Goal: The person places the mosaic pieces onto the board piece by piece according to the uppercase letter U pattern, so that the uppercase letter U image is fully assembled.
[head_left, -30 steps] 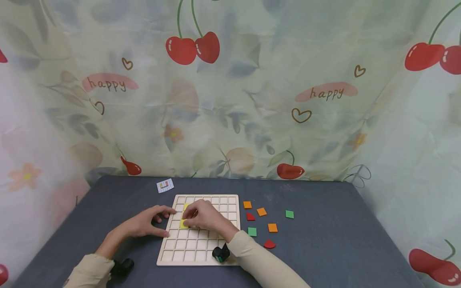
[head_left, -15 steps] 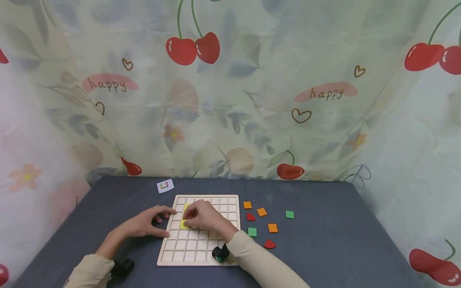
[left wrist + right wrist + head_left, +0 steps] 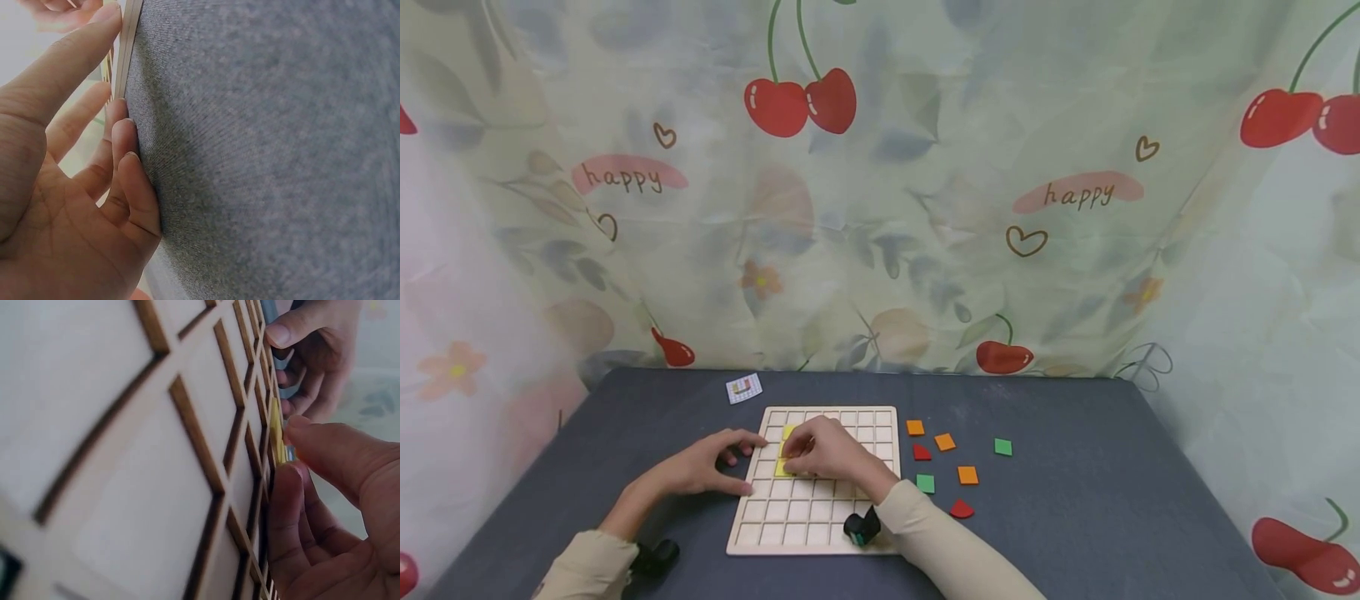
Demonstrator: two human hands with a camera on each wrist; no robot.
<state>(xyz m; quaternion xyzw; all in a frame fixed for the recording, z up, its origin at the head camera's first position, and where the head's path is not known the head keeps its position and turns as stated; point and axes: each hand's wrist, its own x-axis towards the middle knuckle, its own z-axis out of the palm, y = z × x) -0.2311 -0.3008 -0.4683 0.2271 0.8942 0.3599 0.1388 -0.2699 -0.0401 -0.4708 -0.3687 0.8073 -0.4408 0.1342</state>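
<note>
A pale wooden grid board (image 3: 786, 533) lies on the dark table. My left hand (image 3: 703, 463) rests at its left edge, thumb and fingers spread; in the left wrist view the thumb (image 3: 69, 65) touches the board's side. Over the upper left cells, my right hand (image 3: 829, 448) has its thumb and fingertips at a yellow square tile (image 3: 276, 428), which it seems to pinch at the grid. Yellow tiles (image 3: 788, 431) show in a column of cells there, partly hidden by the right fingers.
Right of the board lie several loose pieces: orange squares (image 3: 967, 475), green squares (image 3: 1003, 447) and red quarter-round pieces (image 3: 961, 509). A small printed card (image 3: 744, 388) lies behind the board. A printed curtain (image 3: 880, 208) hangs behind the table.
The right hand has shifted very slightly, and a little more yellow shows between the tiles by its fingertips. The left hand stays in place.
</note>
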